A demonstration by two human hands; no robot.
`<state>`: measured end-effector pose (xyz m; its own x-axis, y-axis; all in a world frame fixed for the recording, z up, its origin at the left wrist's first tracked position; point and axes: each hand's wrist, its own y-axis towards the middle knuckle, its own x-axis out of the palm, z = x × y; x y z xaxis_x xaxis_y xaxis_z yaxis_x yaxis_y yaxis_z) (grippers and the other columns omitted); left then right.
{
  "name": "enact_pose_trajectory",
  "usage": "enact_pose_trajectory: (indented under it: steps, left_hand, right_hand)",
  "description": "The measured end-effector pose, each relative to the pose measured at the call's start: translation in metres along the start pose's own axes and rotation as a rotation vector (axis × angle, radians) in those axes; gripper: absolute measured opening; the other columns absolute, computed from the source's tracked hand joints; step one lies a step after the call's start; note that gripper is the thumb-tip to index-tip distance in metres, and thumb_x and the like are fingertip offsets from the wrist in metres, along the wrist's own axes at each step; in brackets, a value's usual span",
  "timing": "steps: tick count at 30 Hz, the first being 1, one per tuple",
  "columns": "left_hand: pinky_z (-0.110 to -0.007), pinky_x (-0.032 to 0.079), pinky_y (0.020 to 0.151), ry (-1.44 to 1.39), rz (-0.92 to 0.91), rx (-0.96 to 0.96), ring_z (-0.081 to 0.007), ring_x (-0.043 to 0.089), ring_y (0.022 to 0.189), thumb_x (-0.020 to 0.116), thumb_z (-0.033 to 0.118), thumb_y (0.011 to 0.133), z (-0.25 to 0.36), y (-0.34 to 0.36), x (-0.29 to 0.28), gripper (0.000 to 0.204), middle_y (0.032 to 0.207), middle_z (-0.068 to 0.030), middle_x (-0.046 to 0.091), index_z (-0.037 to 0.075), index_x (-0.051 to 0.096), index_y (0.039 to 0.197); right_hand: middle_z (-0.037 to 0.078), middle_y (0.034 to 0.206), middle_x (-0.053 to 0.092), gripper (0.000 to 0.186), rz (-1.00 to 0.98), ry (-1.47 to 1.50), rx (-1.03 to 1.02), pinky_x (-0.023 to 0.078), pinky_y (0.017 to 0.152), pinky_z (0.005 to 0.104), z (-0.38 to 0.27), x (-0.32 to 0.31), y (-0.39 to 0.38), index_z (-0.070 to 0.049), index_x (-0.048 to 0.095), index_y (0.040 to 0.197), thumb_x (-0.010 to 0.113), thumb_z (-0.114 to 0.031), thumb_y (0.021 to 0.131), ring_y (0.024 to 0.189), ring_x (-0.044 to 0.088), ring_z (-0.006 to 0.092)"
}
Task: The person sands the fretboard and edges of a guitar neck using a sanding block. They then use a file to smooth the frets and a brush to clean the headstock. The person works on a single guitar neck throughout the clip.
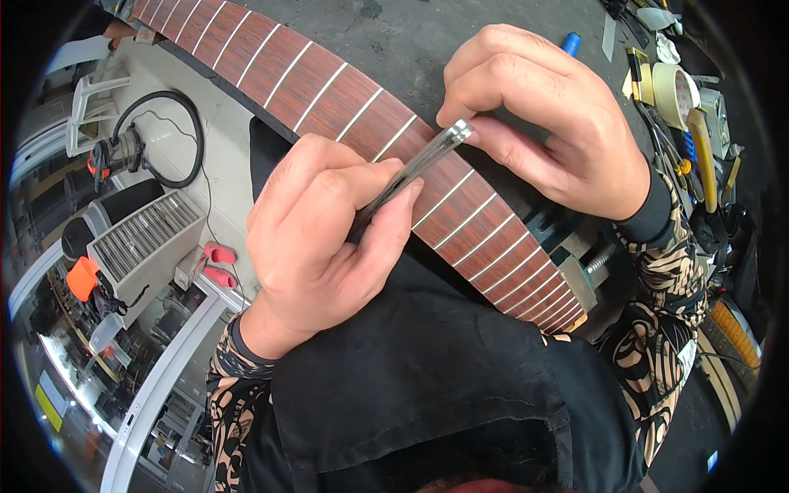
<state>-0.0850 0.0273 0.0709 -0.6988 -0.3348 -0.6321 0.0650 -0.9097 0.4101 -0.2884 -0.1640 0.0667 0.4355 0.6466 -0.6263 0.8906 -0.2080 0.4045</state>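
Observation:
A guitar neck [308, 74] with a reddish-brown fretboard and silver frets runs diagonally from the upper left to the lower right. Above its fretboard I hold a narrow grey metal tool of thin stacked leaves, which looks like a feeler gauge [426, 158]. My left hand [316, 222] is closed, pinching its lower part between thumb and fingers. My right hand [546, 115] is curled at the tool's shiny upper end, with thumb and index finger closed about it. The tool's lower end is hidden in my left hand.
A metal clamp screw [598, 261] sits beside the neck's right end. Tape [675, 94], a yellow-handled tool [703, 156] and other hand tools crowd the bench's right side. On the floor at left are a vacuum cleaner [119, 156] and pink slippers [219, 264].

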Motion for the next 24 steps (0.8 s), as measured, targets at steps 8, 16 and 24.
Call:
enact_pose_trajectory:
  steps: [8,16,24]
  left_hand:
    - [-0.031,0.049,0.064,-0.016,-0.009,0.021,-0.0191,0.066,0.074,0.093,-0.009,0.086,0.0020,-0.0035,0.0042,0.025,0.089,-0.0127,0.072,-0.003,0.078,0.105]
    - [-0.031,0.047,0.064,-0.051,-0.004,-0.025,-0.0190,0.064,0.074,0.092,-0.009,0.087,0.0012,-0.0021,0.0019,0.022,0.089,-0.0131,0.072,-0.002,0.076,0.101]
    - [-0.032,0.049,0.062,0.021,-0.011,0.019,-0.0207,0.066,0.072,0.092,-0.009,0.084,0.0019,-0.0054,0.0045,0.025,0.089,-0.0128,0.072,-0.002,0.077,0.103]
  right_hand:
    - [0.014,0.107,0.072,0.021,-0.039,-0.002,-0.026,0.057,0.089,0.0425,0.0005,-0.0027,-0.0041,0.001,0.076,0.110,0.082,0.007,0.091,0.102,0.072,0.0325]
    - [0.014,0.105,0.073,0.018,0.005,0.054,0.036,0.058,0.089,0.0419,-0.0020,0.0026,-0.0046,0.001,0.075,0.108,0.081,0.007,0.092,0.100,0.074,0.0325]
    - [0.015,0.106,0.075,0.021,-0.026,0.044,-0.023,0.059,0.089,0.0421,0.0001,-0.0001,-0.0034,0.002,0.077,0.111,0.081,0.007,0.091,0.101,0.075,0.0333]
